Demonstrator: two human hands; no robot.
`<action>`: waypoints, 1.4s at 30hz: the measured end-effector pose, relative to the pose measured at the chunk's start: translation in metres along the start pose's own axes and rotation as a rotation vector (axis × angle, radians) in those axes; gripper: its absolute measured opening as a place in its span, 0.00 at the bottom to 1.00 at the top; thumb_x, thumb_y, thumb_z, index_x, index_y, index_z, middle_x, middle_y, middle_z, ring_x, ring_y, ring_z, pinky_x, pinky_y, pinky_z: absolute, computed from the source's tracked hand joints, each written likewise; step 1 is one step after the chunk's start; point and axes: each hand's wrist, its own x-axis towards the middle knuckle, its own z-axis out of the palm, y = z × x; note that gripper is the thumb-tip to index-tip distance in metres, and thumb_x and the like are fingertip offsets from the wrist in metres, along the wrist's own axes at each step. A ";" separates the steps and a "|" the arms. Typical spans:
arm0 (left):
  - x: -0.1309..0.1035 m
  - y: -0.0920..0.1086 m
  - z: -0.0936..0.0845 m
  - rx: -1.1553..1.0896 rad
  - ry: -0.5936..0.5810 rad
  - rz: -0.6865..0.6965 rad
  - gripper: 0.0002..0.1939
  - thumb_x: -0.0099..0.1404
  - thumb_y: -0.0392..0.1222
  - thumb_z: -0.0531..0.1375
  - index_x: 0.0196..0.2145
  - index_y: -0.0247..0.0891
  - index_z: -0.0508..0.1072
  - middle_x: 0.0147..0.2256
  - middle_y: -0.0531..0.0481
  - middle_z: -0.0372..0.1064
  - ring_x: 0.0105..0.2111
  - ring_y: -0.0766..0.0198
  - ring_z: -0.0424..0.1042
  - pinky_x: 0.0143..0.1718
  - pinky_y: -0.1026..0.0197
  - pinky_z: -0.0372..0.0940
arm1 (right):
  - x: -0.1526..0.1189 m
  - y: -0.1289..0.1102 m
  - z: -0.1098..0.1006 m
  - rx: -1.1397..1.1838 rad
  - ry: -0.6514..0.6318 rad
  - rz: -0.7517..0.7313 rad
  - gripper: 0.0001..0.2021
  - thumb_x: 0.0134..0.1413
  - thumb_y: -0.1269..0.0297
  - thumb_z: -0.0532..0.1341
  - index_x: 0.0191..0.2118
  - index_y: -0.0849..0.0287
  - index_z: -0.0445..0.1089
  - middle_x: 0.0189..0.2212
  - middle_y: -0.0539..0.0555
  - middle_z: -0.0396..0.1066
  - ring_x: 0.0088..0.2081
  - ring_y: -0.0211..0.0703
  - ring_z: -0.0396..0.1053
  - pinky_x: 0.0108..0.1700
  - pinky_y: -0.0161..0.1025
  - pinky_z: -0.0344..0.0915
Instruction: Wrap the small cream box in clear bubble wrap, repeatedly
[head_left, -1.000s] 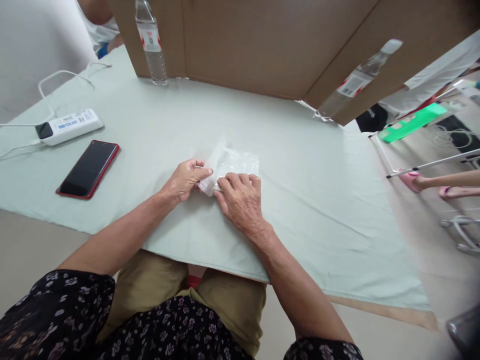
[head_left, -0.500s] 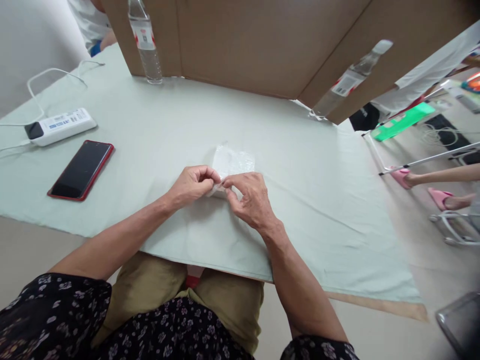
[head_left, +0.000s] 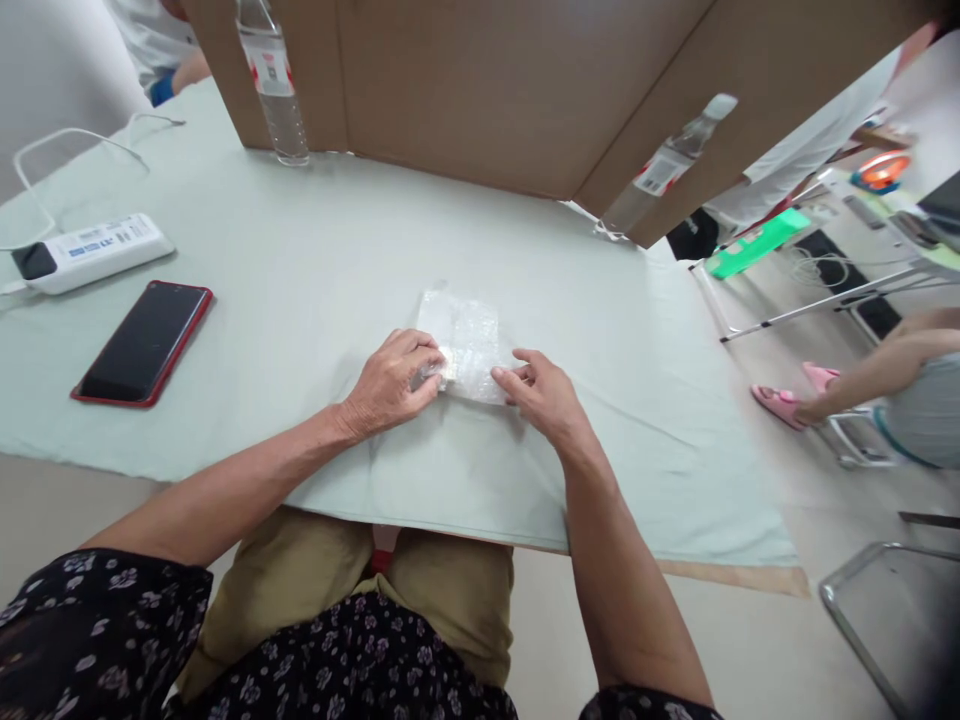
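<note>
A clear sheet of bubble wrap (head_left: 476,335) lies on the cloth in front of me, with a flat white piece (head_left: 436,312) at its left. My left hand (head_left: 397,375) is closed at the wrap's near left side, its fingers and thumb around a small pale, shiny item (head_left: 448,368). What kind of item that is I cannot make out; the fingers hide part of it. At the wrap's right edge is my right hand (head_left: 541,392), thumb on the film and the other fingers curled beside and under it.
A pale green cloth (head_left: 300,260) covers the table. To the left lie a red-cased phone (head_left: 146,340) and a white power strip (head_left: 97,252) with cables. Two water bottles (head_left: 281,110) (head_left: 671,165) stand before a cardboard screen (head_left: 465,90). People sit beyond, at right and far left.
My hands have moved apart from their pinch at the wrap's near edge. The right hand went right with the film's edge, spreading the wrap; the view shifted slightly.
</note>
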 end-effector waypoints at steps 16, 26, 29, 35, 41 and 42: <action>0.003 -0.002 0.001 0.056 -0.002 -0.005 0.10 0.62 0.38 0.60 0.41 0.37 0.78 0.45 0.42 0.77 0.46 0.50 0.70 0.51 0.47 0.66 | -0.001 -0.004 0.023 0.060 0.071 -0.020 0.33 0.51 0.43 0.64 0.55 0.64 0.70 0.36 0.57 0.76 0.35 0.48 0.71 0.40 0.46 0.68; 0.004 -0.003 0.000 0.065 -0.023 -0.021 0.11 0.60 0.38 0.61 0.40 0.39 0.80 0.46 0.44 0.80 0.45 0.50 0.71 0.50 0.46 0.65 | -0.003 -0.009 0.044 0.352 0.133 -0.155 0.35 0.53 0.54 0.63 0.65 0.60 0.58 0.28 0.47 0.67 0.28 0.41 0.64 0.34 0.42 0.66; 0.005 -0.003 -0.001 0.085 -0.035 -0.037 0.12 0.60 0.39 0.61 0.40 0.40 0.81 0.46 0.45 0.80 0.43 0.51 0.71 0.48 0.48 0.66 | -0.005 -0.019 0.047 0.383 0.128 -0.199 0.35 0.54 0.55 0.63 0.66 0.60 0.56 0.25 0.43 0.62 0.26 0.39 0.62 0.33 0.41 0.65; 0.005 -0.006 0.001 0.049 -0.043 -0.003 0.11 0.62 0.38 0.60 0.40 0.38 0.80 0.46 0.43 0.79 0.42 0.53 0.72 0.45 0.52 0.69 | -0.006 -0.039 0.052 0.357 0.110 -0.272 0.36 0.55 0.55 0.62 0.66 0.65 0.57 0.26 0.45 0.67 0.30 0.40 0.66 0.39 0.41 0.67; 0.006 -0.011 0.005 -0.036 -0.067 0.008 0.08 0.63 0.36 0.59 0.38 0.38 0.78 0.45 0.42 0.77 0.43 0.55 0.73 0.49 0.51 0.68 | -0.005 -0.045 0.057 0.227 0.158 -0.310 0.36 0.56 0.55 0.61 0.67 0.67 0.58 0.29 0.49 0.72 0.33 0.42 0.70 0.42 0.43 0.68; 0.007 -0.011 0.006 -0.045 -0.069 0.009 0.08 0.62 0.36 0.59 0.38 0.39 0.78 0.44 0.42 0.77 0.43 0.55 0.73 0.49 0.50 0.68 | -0.005 -0.046 0.057 0.216 0.154 -0.311 0.35 0.56 0.55 0.61 0.67 0.66 0.58 0.29 0.49 0.73 0.32 0.42 0.70 0.41 0.43 0.69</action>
